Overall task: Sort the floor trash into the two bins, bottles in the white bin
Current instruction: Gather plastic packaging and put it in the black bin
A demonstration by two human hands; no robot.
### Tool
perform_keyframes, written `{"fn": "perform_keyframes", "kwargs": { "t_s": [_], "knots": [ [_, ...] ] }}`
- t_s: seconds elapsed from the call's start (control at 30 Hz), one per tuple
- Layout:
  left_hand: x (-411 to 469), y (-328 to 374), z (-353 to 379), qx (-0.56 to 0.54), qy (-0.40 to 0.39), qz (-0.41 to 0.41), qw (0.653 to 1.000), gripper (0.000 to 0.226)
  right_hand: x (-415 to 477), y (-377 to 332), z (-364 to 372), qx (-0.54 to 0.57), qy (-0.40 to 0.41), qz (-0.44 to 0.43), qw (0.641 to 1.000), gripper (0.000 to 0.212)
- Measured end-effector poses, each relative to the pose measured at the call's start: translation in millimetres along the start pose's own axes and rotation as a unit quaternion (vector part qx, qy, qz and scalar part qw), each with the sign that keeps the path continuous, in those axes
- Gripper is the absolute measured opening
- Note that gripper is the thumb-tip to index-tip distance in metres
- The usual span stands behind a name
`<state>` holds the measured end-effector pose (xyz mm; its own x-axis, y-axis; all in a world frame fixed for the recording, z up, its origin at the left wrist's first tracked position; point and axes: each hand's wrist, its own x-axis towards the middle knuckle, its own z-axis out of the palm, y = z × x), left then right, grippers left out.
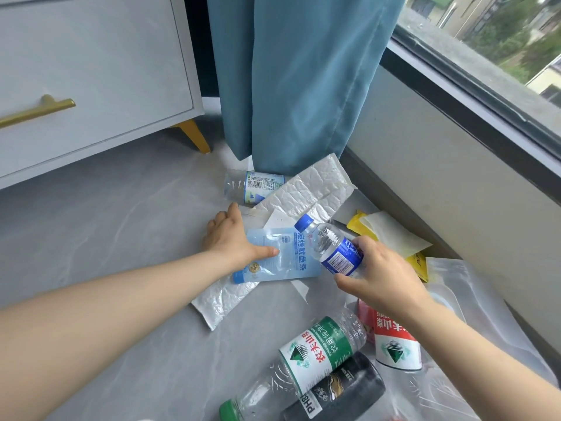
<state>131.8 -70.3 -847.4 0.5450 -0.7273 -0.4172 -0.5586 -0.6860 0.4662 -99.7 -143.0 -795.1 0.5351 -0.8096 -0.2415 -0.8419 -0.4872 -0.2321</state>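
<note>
My right hand (384,273) grips a small clear bottle with a blue cap and blue label (329,246), held tilted above the floor. My left hand (232,238) presses on a light blue snack pouch (288,258), thumb on top and fingers at its left edge. The pouch lies on a white quilted wrapper (306,189). Another clear bottle (250,186) lies by the curtain. In the foreground lie a green-label bottle (306,357), a black-label bottle (340,390) and a red-label bottle (394,341). No bin is in view.
A grey drawer cabinet (91,77) with gold legs stands at the left. A blue curtain (294,77) hangs ahead, a window wall on the right. Yellow wrappers (361,224) and clear plastic bags (473,299) lie along the wall. Grey floor (106,238) spreads to the left.
</note>
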Motion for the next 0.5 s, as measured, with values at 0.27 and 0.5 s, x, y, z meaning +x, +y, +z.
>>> {"fn": "perform_keyframes", "kwargs": {
  "t_s": [0.27,0.5],
  "knots": [
    [-0.1,8.1,14.8,0.007,-0.001,0.002,1.000,0.103,2.4,0.6,2.5,-0.004,0.003,-0.001,1.000,0.046],
    [-4.7,3.6,14.1,-0.087,-0.026,0.009,0.996,0.091,2.5,1.6,2.2,-0.008,0.010,0.004,1.000,0.044]
  ]
}}
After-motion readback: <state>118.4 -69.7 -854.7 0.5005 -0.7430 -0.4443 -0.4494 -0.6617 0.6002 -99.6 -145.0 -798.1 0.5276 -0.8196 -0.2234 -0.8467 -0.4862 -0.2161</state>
